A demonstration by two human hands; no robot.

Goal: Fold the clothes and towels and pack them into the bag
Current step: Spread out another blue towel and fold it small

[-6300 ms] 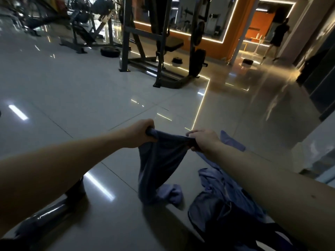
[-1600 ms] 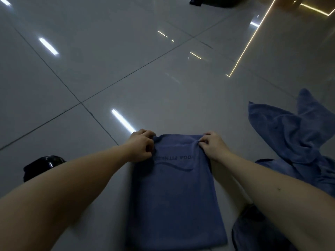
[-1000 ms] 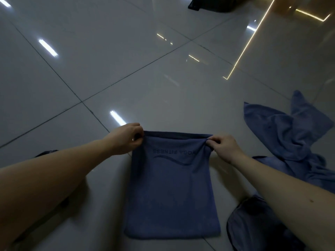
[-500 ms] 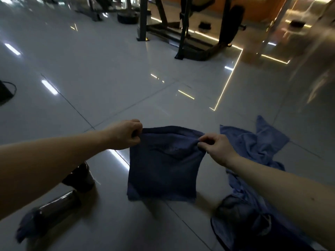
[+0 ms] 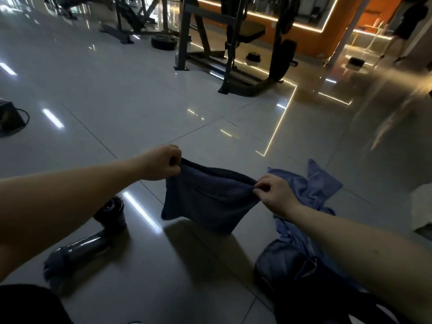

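The left hand and the right hand each pinched one top corner of the dark blue towel. It hung folded above the floor, with a crumpled blue cloth just beside.

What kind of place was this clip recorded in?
Most likely a gym: a steel rack with a padded bench stands on the glossy tiled floor, and a weight plate lies nearby. The left hand and right hand pinch a blue towel up front.
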